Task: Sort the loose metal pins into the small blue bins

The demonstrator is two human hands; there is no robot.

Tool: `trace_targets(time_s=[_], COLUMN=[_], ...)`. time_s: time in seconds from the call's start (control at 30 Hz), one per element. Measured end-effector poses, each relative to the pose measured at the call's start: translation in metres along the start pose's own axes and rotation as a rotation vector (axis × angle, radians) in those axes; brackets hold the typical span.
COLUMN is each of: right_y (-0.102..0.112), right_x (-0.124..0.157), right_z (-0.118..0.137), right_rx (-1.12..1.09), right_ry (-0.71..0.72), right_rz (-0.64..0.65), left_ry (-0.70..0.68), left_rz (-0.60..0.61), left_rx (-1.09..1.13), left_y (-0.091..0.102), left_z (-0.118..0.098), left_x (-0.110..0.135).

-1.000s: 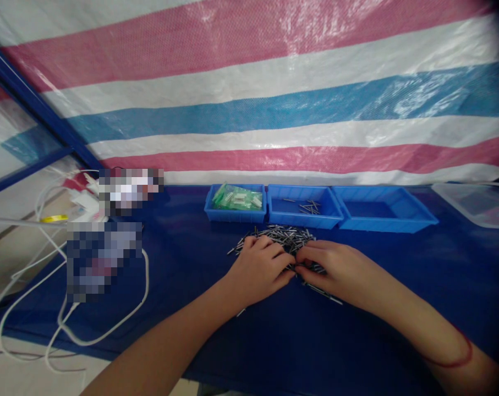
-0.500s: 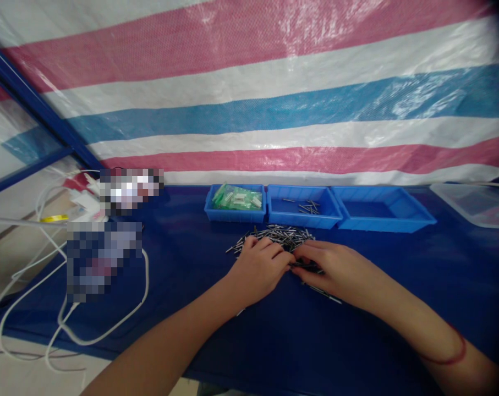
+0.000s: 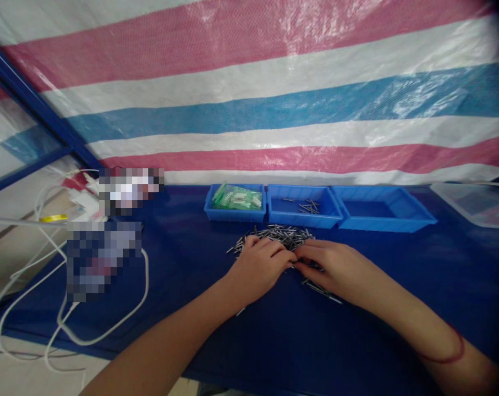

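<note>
A pile of thin metal pins (image 3: 280, 235) lies on the dark blue table cover (image 3: 199, 286), just in front of three blue bins. My left hand (image 3: 259, 270) rests on the near left part of the pile, fingers curled and pointing right. My right hand (image 3: 335, 268) rests on the near right part, fingers curled and pointing left. The fingertips of both hands meet over the pins and pinch at them; what they grip is too small to make out. A few loose pins (image 3: 323, 291) lie under my right hand.
The left blue bin (image 3: 235, 202) holds green and white small parts. The middle bin (image 3: 305, 207) holds a few pins. The right bin (image 3: 383, 209) looks bare. A clear plastic lid (image 3: 476, 204) lies far right. White cables (image 3: 88, 324) loop at the left edge. A striped tarp hangs behind.
Both hands have shifted slightly away from me over the pile, and the fingertips have worked at the pins. Nothing else has moved.
</note>
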State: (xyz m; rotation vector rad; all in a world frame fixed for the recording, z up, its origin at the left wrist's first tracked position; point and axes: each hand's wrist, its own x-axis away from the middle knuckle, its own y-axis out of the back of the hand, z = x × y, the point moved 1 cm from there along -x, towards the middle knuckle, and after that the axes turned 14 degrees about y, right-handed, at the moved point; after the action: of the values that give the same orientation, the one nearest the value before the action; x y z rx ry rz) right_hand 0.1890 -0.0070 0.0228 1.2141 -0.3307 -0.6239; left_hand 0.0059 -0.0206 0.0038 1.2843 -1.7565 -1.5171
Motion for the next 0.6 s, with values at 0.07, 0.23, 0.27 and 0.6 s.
trace_targets(time_s=[0.07, 0.23, 0.27, 0.6], right_y=[-0.0002, 0.0002, 0.0001, -0.0023], right_x=[-0.0004, -0.0002, 0.0001, 0.0011], right_z=[-0.0003, 0.0007, 0.0008, 0.0009], right_rx=[0.003, 0.014, 0.018, 0.044], right_ry=[-0.001, -0.001, -0.008, -0.022], right_rz=[0.007, 0.011, 0.010, -0.001], left_ry=[0.005, 0.006, 0.009, 0.070], left_rz=[-0.002, -0.007, -0.010, -0.017], left_rx=[-0.006, -0.054, -0.065, -0.071], left_y=[0.0014, 0.0033, 0.0032, 0.0025], left_z=[-0.0009, -0.0031, -0.0033, -0.0063], left_x=[-0.0001, 0.0006, 0.0008, 0.0007])
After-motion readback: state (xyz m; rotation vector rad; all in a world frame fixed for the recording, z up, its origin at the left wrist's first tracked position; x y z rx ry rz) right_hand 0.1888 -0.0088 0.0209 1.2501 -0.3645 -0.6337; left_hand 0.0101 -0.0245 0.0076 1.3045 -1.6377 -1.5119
